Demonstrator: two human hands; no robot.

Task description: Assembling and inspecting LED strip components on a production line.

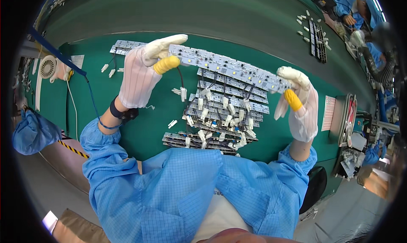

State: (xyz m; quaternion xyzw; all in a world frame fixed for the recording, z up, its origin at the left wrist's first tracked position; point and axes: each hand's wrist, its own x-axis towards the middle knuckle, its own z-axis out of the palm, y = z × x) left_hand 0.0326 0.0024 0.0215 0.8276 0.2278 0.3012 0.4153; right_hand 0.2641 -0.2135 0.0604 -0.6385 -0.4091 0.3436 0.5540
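Observation:
A long white LED circuit board [231,68] is held up by its two ends, tilted down toward the right. My left hand [146,67], in a striped white glove with a yellow cot on the thumb, pinches the left end. At the right end my right hand [299,99] grips the board, gloved the same way. From the left end hangs a dark cable with a white connector [183,93]. Below the board lies a stack of similar LED boards [216,137] with several white connectors and dark wires; the held board hides part of it.
More boards [127,46] lie at the far left, near a small white fan [48,67]. Beyond the green mat [148,134] runs a dark belt [237,16] carrying boards [317,41]. A metal box [342,115] stands right. Other people work at both sides. A blue cord [91,98] reaches my left wrist.

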